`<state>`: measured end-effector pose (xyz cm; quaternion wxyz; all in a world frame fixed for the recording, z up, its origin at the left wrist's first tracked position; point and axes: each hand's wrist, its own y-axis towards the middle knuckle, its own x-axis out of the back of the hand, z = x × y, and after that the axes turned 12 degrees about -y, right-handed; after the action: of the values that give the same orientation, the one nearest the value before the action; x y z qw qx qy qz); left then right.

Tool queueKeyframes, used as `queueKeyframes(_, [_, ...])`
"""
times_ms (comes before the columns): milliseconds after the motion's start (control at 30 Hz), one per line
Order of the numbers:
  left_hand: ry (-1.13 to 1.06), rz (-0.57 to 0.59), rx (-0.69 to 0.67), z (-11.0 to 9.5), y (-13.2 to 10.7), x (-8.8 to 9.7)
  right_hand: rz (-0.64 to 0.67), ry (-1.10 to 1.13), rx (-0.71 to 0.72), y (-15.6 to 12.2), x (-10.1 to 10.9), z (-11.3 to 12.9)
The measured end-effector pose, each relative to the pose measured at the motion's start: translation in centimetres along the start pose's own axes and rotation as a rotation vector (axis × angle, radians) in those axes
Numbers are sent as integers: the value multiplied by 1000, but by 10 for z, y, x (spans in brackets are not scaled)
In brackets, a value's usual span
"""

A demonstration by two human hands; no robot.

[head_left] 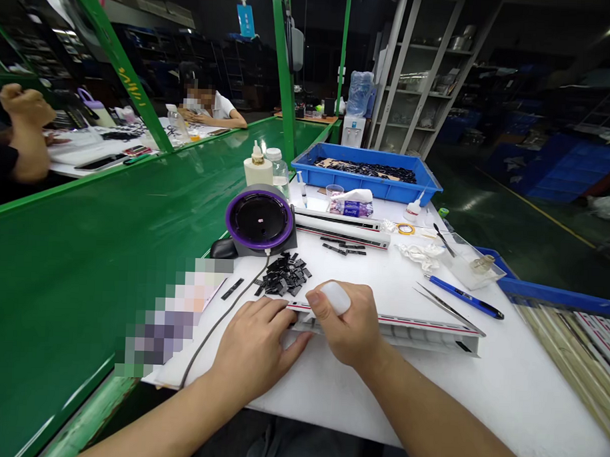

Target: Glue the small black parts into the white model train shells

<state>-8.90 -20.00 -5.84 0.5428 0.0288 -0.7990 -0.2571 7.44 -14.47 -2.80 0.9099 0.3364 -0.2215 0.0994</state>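
Note:
My left hand (256, 337) grips the left end of a long white model-train shell (426, 333), fingers over its far side and thumb along the near side. The shell lies on its side with its hollow inner face towards me and a red and black line along its upper edge. My right hand (354, 323) is closed around a small white bottle (335, 297), base up, its narrow end pointing down to the shell beside my left fingers. The exact contact point is hidden. Just beyond my left hand lies a pile of small black pieces (286, 274).
Behind stand a round purple-rimmed fan (260, 217), two more shells (345, 231), a tissue pack (353, 203) and a blue bin (386, 188). Tweezers (452, 308) and a blue pen-like tool (465, 296) lie at right. Co-workers sit beyond the green partition (136, 202).

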Motion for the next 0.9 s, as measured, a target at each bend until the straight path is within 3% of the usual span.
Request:
queueKeyframes(600, [0,-11,-13,0,0,0,-2,68,7,-1,1,0])
queueKeyframes(733, [6,-17,-21,0,-1,1,-192,395,-61,4,19,-6])
queueKeyframes(833, [-5,-12,-24,1,0,1,-382,661,-206,15,42,-16])
queueKeyframes(900, [-10,-9,-19,1,1,1,-422,758,-266,24,60,-24])
